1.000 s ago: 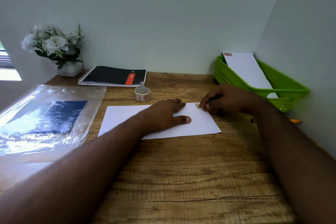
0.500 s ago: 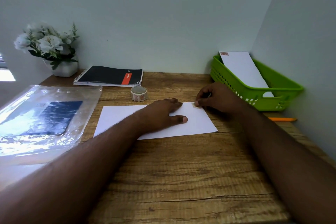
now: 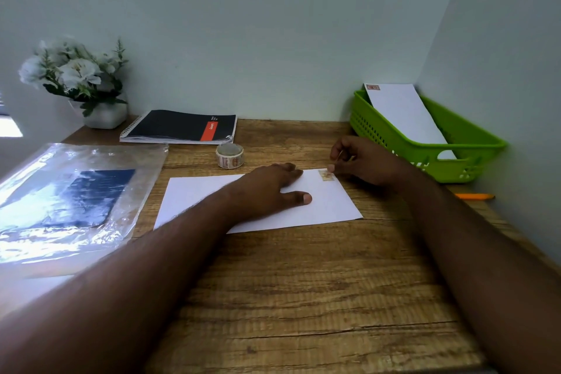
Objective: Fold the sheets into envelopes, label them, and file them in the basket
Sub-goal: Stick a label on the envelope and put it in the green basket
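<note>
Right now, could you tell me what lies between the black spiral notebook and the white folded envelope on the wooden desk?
In the head view, a small roll of patterned tape stands between the black spiral notebook and the white folded envelope; around it, bare wooden desk.

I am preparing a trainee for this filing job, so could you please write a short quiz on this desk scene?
1. True or false: the green plastic basket already holds a white stamped envelope.
2. Which hand lies flat on the white folded envelope on the wooden desk?
A. left hand
B. right hand
3. Fill in: the small brown stamp label sits at the envelope's far ___ corner.

Key: 1 true; 2 A; 3 right.
</note>
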### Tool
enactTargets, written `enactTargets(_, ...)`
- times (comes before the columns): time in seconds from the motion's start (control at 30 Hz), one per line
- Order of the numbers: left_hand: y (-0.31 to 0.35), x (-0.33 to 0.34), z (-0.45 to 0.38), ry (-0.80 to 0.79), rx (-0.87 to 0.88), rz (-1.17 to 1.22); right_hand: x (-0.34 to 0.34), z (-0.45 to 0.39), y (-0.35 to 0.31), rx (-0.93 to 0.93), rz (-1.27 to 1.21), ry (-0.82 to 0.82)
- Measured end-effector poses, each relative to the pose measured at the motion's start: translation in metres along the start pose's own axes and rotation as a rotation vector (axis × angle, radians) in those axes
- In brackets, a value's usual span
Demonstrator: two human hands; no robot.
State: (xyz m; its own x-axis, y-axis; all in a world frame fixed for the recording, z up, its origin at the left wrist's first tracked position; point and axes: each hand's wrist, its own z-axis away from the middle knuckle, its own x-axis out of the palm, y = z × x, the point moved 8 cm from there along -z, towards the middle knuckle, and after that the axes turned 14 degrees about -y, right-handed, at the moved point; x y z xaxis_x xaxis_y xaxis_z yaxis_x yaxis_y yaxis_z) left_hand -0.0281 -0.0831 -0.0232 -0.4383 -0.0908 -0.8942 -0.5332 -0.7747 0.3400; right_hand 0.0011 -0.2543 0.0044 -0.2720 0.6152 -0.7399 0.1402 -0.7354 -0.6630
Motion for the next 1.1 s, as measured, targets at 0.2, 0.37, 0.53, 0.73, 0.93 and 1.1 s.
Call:
enactTargets(0.2,-0.001,-0.001,0.001,0.009,0.001,0.021,0.004,0.001,-0.005,-0.001,0.085,-0.113)
enactTargets(0.37,0.0,0.0,0.001,0.003,0.002,0.022,0.01,0.004,-0.006,0.019,0.086,-0.258)
enactTargets(0.53,-0.001,0.001,0.0,-0.005,0.006,0.001,0.003,0.002,-0.004,0.007,-0.024,-0.066)
enactTargets(0.73,0.001,0.002,-0.002,-0.039,0.013,-0.06,0.009,-0.012,-0.004,0.031,0.107,0.158)
enactTargets(0.93,-0.002,0.002,-0.002,-0.046,0.013,-0.021,0.001,-0.017,0.004,0.119,0.262,0.334)
enactTargets(1.1,-0.001,0.001,0.0,-0.026,0.015,-0.009,-0.005,-0.009,0.01,0.026,-0.031,0.179)
